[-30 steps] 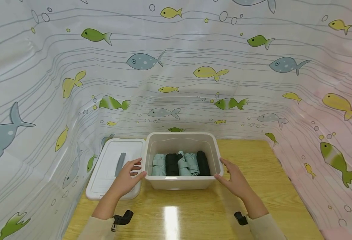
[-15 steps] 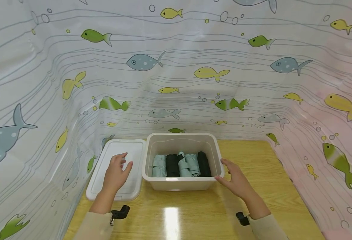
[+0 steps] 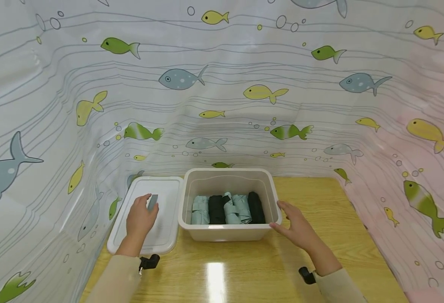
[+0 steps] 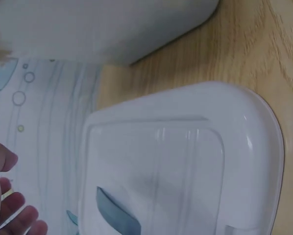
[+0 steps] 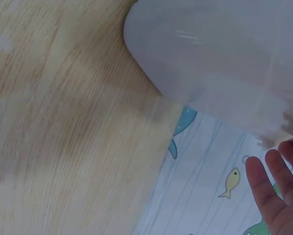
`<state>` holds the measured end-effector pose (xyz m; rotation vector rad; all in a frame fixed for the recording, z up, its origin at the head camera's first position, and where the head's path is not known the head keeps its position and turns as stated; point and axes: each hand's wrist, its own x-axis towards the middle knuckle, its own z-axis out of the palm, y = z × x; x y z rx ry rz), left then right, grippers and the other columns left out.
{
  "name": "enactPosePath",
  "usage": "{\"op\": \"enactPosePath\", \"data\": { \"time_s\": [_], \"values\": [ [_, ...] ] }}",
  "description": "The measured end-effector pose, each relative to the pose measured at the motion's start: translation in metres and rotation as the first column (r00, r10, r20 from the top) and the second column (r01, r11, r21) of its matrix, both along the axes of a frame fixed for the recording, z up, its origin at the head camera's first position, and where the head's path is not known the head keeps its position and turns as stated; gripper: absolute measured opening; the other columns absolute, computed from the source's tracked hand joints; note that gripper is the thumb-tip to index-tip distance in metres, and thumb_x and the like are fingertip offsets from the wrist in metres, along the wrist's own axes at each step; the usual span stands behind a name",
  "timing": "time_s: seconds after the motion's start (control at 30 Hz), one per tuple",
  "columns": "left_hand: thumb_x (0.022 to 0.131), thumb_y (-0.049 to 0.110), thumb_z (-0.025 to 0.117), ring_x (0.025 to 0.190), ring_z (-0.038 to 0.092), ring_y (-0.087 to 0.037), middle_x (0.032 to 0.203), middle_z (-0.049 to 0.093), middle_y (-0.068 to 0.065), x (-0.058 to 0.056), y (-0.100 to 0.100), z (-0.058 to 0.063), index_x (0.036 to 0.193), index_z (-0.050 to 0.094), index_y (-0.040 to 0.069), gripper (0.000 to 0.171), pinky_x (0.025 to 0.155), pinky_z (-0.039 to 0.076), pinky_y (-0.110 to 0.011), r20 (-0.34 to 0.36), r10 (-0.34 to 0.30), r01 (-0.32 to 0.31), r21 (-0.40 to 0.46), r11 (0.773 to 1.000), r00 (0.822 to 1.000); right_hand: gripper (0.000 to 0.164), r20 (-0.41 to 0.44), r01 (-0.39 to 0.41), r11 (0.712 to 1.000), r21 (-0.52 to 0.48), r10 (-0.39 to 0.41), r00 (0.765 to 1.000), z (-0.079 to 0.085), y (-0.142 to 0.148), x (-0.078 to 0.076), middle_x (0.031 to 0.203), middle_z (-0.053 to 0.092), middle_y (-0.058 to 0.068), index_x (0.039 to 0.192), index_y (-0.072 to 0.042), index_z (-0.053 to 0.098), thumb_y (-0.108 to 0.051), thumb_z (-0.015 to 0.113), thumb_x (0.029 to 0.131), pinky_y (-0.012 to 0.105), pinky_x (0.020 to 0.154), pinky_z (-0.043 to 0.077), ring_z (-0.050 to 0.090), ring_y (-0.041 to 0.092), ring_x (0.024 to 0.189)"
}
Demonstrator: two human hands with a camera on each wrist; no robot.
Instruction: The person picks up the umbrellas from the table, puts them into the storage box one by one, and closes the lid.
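Note:
A cream storage box (image 3: 225,234) without its lid stands mid-table in the head view. Inside lie several rolled fabric bundles side by side, among them a pale green bundle (image 3: 200,210) and a black bundle (image 3: 256,208). To the left, the white lid (image 3: 165,223) lies flat with a grey strip (image 4: 118,215) on it. Over this lid hovers my left hand (image 3: 139,219), thumb and fingers apart around the strip; in the left wrist view they look clear of it. My right hand (image 3: 297,227) rests thumb and fingertips lightly at the box's right rim.
The wooden table (image 3: 320,210) extends to the right and in front of the box. A fish-patterned sheet (image 3: 222,97) hangs behind and along both sides. The lid's right edge lies close beside the box.
My left hand has let go of the box's left rim and moved left over the lid, then lowered slightly there. The right hand has stayed at the right rim.

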<state>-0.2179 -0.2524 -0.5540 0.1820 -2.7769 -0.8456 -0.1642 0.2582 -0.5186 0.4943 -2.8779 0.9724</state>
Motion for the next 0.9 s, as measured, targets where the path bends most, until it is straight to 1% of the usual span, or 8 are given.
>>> {"op": "enactPosePath", "data": {
  "time_s": [0.13,0.23,0.4,0.67,0.77,0.9],
  "values": [
    [0.099,0.023,0.058,0.12,0.05,-0.05,0.137,0.047,-0.03,-0.007,-0.006,-0.007,0.141,0.049,-0.003,0.051,0.095,0.043,-0.061,0.018,0.009,-0.009,-0.013,1.0,1.0,0.083,0.014,0.001,1.0,-0.005,-0.001,1.0,0.001,0.0,0.001,0.154,0.037,0.022,0.153,-0.002,0.037,-0.046,0.071,0.092,0.054,0.097,0.049,0.041,0.042,0.136],
    [0.098,0.021,0.057,0.12,0.049,-0.052,0.136,0.046,-0.031,-0.013,-0.01,-0.011,0.141,0.048,-0.004,0.05,0.096,0.042,-0.061,0.041,0.012,-0.012,-0.016,1.0,0.999,0.083,0.014,0.002,1.0,-0.009,-0.002,1.0,0.003,0.0,0.001,0.154,0.037,0.023,0.153,-0.002,0.037,-0.046,0.071,0.092,0.054,0.097,0.049,0.04,0.043,0.136],
    [0.099,0.021,0.057,0.12,0.048,-0.053,0.136,0.045,-0.032,-0.021,-0.017,-0.016,0.141,0.047,-0.004,0.05,0.097,0.041,-0.062,0.112,0.03,-0.028,-0.026,0.999,0.993,0.084,0.019,-0.006,1.0,-0.026,0.007,1.0,0.004,-0.001,0.002,0.154,0.038,0.023,0.153,0.0,0.037,-0.045,0.072,0.091,0.053,0.096,0.05,0.04,0.043,0.137],
    [0.1,0.026,0.056,0.117,0.05,-0.054,0.133,0.046,-0.035,-0.03,-0.025,-0.028,0.141,0.046,-0.005,0.052,0.094,0.044,-0.061,0.227,0.065,-0.058,-0.038,0.998,0.972,0.084,0.031,-0.004,1.0,-0.031,0.005,1.0,0.005,-0.001,-0.001,0.153,0.039,0.023,0.152,0.0,0.039,-0.043,0.075,0.089,0.052,0.096,0.05,0.041,0.042,0.137],
    [0.1,0.026,0.054,0.114,0.052,-0.055,0.131,0.045,-0.037,-0.031,-0.029,-0.032,0.141,0.045,-0.008,0.054,0.092,0.046,-0.061,0.268,0.059,-0.054,-0.025,0.998,0.961,0.085,0.034,-0.002,1.0,-0.03,0.003,0.999,0.004,-0.001,-0.002,0.154,0.039,0.023,0.152,0.0,0.039,-0.044,0.075,0.089,0.053,0.096,0.05,0.041,0.042,0.137],
    [0.101,0.024,0.051,0.11,0.053,-0.055,0.131,0.044,-0.04,-0.032,-0.032,-0.036,0.142,0.042,-0.011,0.055,0.09,0.047,-0.06,0.333,0.033,-0.036,0.002,0.999,0.942,0.086,0.059,-0.005,0.999,-0.038,0.008,0.998,0.004,0.0,-0.001,0.154,0.037,0.023,0.153,0.0,0.037,-0.045,0.074,0.09,0.054,0.097,0.049,0.04,0.042,0.137]
  ]
}}
